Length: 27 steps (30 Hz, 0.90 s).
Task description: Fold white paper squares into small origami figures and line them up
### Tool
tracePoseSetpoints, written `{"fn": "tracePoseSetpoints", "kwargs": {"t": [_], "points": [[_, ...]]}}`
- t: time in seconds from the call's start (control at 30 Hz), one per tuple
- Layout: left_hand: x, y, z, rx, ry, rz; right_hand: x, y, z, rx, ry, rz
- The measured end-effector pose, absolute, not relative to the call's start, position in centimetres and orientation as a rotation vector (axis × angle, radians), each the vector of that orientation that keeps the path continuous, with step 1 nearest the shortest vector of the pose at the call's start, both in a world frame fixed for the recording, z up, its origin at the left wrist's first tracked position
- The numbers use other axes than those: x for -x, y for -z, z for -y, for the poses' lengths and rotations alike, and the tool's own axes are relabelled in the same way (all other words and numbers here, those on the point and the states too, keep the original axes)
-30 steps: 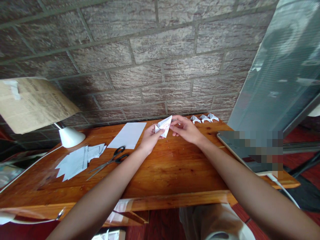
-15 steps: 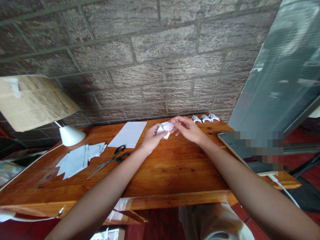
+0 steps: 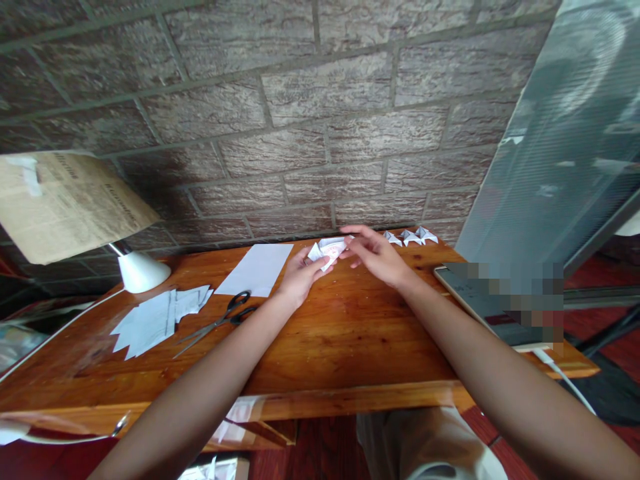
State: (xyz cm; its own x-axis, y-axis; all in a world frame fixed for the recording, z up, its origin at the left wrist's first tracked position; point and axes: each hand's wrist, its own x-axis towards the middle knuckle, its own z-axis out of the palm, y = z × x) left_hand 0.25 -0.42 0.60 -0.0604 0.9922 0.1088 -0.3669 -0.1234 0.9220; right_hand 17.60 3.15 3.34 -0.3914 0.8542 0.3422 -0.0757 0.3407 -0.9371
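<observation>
A piece of folded white paper [image 3: 331, 251] with a pinkish print is held over the far middle of the wooden table. My left hand [image 3: 300, 277] grips its left side, thumb on the near face. At the paper's right corner, my right hand [image 3: 377, 253] pinches with thumb and forefinger, its other fingers loosely curled. Behind my right hand, against the wall, stand several small folded paper pieces [image 3: 411, 237] in a row. A plain white sheet [image 3: 255, 269] lies left of my left hand, and black-handled scissors [image 3: 220, 321] rest just nearer, partly over its edge.
Cut paper pieces [image 3: 155, 320] are spread at the left of the table [image 3: 320, 347]. A lamp [image 3: 143, 272] with a paper shade stands behind them. On the right lies a tablet-like device [image 3: 480, 297] with a white cable [image 3: 547, 360]. A brick-patterned wall [image 3: 300, 133] borders the back.
The folded paper has turned and tilted in my hands, showing a narrower shape with an upper flap. My right fingers have shifted slightly to its upper right corner.
</observation>
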Motion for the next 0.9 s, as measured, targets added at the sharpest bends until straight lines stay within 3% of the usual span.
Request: {"fn": "tracePoseSetpoints", "kwargs": {"t": [0.17,0.6,0.9], "points": [[-0.3,-0.4,0.4,-1.06,-1.499,-0.925,-17.5,-3.4,-3.0,0.841,-1.355,1.455],[-0.1,-0.3,0.1,-1.148,-1.569,-0.998,-18.1,-2.3,-3.2,0.804,-1.746,1.653],[-0.1,-0.2,0.2,-1.319,-1.582,-1.044,-17.3,-1.3,-3.0,0.784,-1.798,1.558]]}}
